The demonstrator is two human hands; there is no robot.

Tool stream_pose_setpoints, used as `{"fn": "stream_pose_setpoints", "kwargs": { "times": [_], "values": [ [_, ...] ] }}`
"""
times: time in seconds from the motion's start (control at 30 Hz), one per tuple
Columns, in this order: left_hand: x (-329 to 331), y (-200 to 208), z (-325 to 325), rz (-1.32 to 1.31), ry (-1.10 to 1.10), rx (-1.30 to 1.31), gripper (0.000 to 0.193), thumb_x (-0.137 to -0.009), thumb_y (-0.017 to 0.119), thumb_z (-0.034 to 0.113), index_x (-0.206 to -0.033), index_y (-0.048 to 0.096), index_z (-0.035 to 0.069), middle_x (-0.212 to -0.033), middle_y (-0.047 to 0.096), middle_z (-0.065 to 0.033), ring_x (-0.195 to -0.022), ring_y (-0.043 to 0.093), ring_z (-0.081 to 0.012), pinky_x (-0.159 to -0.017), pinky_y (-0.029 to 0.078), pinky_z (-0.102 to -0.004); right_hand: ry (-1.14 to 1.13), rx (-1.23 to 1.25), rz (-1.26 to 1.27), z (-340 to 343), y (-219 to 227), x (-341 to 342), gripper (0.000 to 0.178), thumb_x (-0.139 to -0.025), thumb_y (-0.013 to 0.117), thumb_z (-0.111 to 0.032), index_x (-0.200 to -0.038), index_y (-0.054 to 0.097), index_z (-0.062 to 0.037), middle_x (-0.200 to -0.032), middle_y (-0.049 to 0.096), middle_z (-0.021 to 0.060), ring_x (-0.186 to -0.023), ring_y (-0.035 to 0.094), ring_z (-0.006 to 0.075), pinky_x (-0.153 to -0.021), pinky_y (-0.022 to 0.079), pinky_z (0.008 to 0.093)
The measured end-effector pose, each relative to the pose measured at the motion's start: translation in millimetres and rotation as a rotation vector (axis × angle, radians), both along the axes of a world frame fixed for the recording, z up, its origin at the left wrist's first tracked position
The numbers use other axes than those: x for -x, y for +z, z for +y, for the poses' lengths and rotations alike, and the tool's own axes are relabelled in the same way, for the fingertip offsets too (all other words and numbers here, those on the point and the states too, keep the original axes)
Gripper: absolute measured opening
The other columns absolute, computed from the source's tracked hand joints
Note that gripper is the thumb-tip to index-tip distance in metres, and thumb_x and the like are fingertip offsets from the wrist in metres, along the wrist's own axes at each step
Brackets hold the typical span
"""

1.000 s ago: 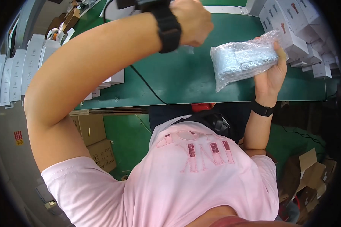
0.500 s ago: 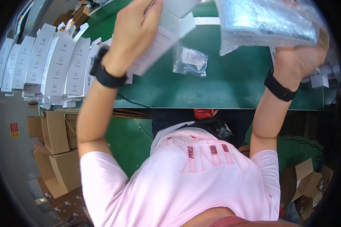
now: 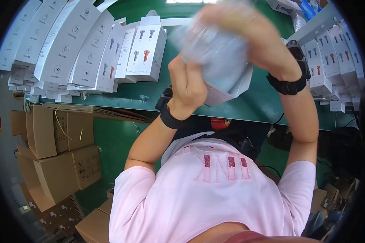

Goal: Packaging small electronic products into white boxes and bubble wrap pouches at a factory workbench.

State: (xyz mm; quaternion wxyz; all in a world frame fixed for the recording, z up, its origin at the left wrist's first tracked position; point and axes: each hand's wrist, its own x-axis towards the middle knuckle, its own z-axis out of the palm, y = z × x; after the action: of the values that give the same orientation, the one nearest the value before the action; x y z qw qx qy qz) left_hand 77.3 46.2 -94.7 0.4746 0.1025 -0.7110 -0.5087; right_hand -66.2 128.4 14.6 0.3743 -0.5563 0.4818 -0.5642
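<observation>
My left hand (image 3: pixel 187 84) is closed around the near left side of a white cardboard box (image 3: pixel 220 97) that stands open and tilted above the table. Into its mouth reaches a bubble-wrapped package (image 3: pixel 225 60), partly inside the box; what the wrap holds cannot be made out. From above, my right hand (image 3: pixel 257 38) grips the package, its fingers smeared by motion and partly hidden by the plastic. Black bands sit on both wrists.
Rows of upright white printed boxes (image 3: pixel 148 52) line the table's left side, with more white boxes (image 3: pixel 317 73) at the right. Brown cartons (image 3: pixel 65 170) stand on the floor to the left. The green table (image 3: pixel 140 95) ends just before my body.
The bubble-wrapped package has moved left, down into the mouth of the white box. My left hand with the box has come nearer and to the right. The view has shifted.
</observation>
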Motion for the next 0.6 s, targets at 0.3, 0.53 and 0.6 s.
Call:
{"fn": "stream_pose_setpoints", "kwargs": {
  "times": [0.3, 0.53, 0.6],
  "values": [
    [-33.7, -14.1, -20.7, 0.118, 0.056, -0.17, 0.052, -0.099, 0.035, 0.022, -0.136, 0.046, -0.012, -0.134, 0.054, -0.0209, -0.122, 0.052, -0.0271, -0.104, 0.038, -0.0353, -0.56, 0.161, 0.897, 15.6, 6.4, -0.4, 0.024, -0.086, 0.07, -0.018, -0.103, 0.068, -0.0012, -0.087, 0.07, 0.0082, -0.081, 0.066, 0.0207, -0.077, 0.051, 0.0295],
    [-32.8, -6.2, -13.3, 0.151, 0.002, -0.111, 0.054, -0.095, 0.043, 0.016, -0.141, 0.04, -0.012, -0.14, 0.049, -0.0228, -0.129, 0.046, -0.0262, -0.11, 0.032, -0.0373, -0.349, -0.42, 1.104, 36.5, -140.5, 16.8, 0.05, -0.079, 0.075, -0.021, -0.125, 0.059, -0.0089, -0.101, 0.062, 0.0205, -0.092, 0.063, 0.0376, -0.081, 0.052, 0.0448],
    [-21.7, -2.5, -12.2, 0.182, -0.004, -0.097, 0.054, -0.095, 0.046, 0.015, -0.141, 0.04, -0.011, -0.14, 0.05, -0.0223, -0.128, 0.047, -0.0253, -0.11, 0.033, -0.037, -0.384, -0.413, 1.06, 40.1, -145.9, 24.7, 0.034, -0.078, 0.073, -0.016, -0.109, 0.065, -0.0046, -0.089, 0.064, 0.0171, -0.088, 0.063, 0.037, -0.079, 0.052, 0.0439]
  ]
}}
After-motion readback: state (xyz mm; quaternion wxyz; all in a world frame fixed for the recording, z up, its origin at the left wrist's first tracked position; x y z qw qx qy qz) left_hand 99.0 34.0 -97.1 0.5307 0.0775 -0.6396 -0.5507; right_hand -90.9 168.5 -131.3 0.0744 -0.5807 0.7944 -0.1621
